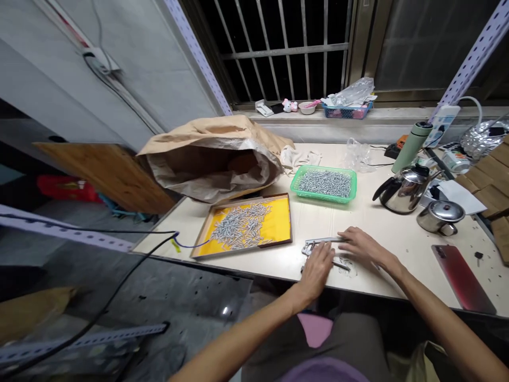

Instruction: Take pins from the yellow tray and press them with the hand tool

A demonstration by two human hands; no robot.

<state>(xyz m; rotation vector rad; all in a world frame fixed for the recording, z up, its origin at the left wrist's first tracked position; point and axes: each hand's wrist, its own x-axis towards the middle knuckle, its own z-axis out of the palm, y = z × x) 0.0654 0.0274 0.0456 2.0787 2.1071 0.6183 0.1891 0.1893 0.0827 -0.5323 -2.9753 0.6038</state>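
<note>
So, using the green basket (pixel 323 198) as reference: the metal hand tool (pixel 309 249) is lying on the table (pixel 307 218) on the person's side of it. Left hand (pixel 318 269) is draped over the tool, fingers close together, can't tell if they're gripping. Right hand (pixel 363 246) is by the handles, fingers loosely spread. Yellow-lined tray (pixel 280 209) sits left of the basket, kettle (pixel 403 193) right.
</note>
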